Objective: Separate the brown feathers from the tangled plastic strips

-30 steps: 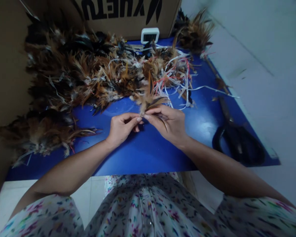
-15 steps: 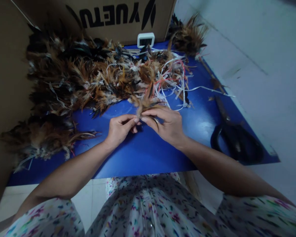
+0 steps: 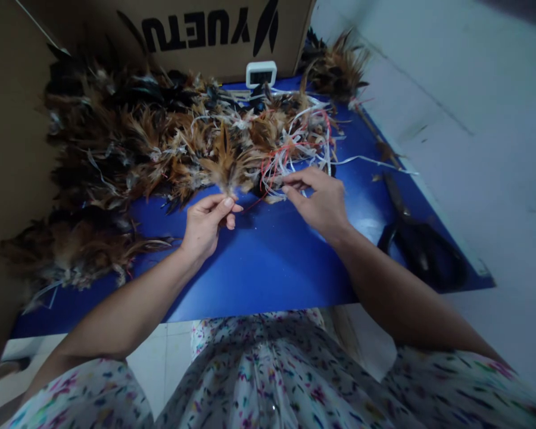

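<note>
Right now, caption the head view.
Left hand pinches feather bundle; right hand pulls red string on blue table.

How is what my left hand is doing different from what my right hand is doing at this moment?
The left hand pinches a small feather tuft by its base, fanned upward; the right hand pinches thin strings from the tangle, not feathers. The left sits nearer the body over bare blue table; the right reaches farther out, at the edge of the tangle. Both use a fingertip grip, palms down.

Blue table (image 3: 268,274) bears feathers (image 3: 129,143), strips (image 3: 304,143), scissors (image 3: 422,244).
</note>
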Demonstrator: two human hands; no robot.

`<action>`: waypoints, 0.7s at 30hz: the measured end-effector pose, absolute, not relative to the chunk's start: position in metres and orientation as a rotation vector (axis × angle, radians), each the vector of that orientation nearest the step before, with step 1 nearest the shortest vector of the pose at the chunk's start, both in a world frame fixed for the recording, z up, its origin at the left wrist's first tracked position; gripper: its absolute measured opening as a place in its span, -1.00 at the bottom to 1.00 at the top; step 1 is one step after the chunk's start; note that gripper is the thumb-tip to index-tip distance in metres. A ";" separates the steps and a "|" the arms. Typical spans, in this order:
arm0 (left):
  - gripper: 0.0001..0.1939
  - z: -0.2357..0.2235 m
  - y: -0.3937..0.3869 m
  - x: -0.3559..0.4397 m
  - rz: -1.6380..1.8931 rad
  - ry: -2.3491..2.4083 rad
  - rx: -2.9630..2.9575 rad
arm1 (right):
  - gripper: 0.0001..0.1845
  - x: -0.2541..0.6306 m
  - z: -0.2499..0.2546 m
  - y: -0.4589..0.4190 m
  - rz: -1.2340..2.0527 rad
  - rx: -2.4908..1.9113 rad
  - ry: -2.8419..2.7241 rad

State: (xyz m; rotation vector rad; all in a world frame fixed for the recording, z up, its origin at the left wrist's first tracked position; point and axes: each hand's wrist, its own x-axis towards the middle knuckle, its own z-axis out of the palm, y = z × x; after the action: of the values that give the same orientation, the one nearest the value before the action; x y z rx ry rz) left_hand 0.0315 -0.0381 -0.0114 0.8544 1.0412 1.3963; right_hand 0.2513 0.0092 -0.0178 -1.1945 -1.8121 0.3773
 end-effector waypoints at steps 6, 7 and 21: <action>-0.67 -0.013 -0.037 0.030 1.416 1.030 0.839 | -0.83 0.255 -0.030 0.015 0.257 -1.230 -2.011; -0.67 -0.013 -0.037 0.029 1.414 1.035 0.837 | -0.83 0.255 -0.031 0.016 0.248 -1.236 -2.047; -0.65 -0.012 -0.038 0.031 1.401 1.077 0.868 | -0.85 0.256 -0.033 0.013 0.181 -1.398 -2.265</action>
State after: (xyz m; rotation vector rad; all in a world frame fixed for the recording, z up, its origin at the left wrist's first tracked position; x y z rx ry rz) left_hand 0.0314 -0.0378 -0.0120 0.8683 1.0769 1.4013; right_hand 0.2560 0.0133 -0.0325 -1.3977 -2.2652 0.1808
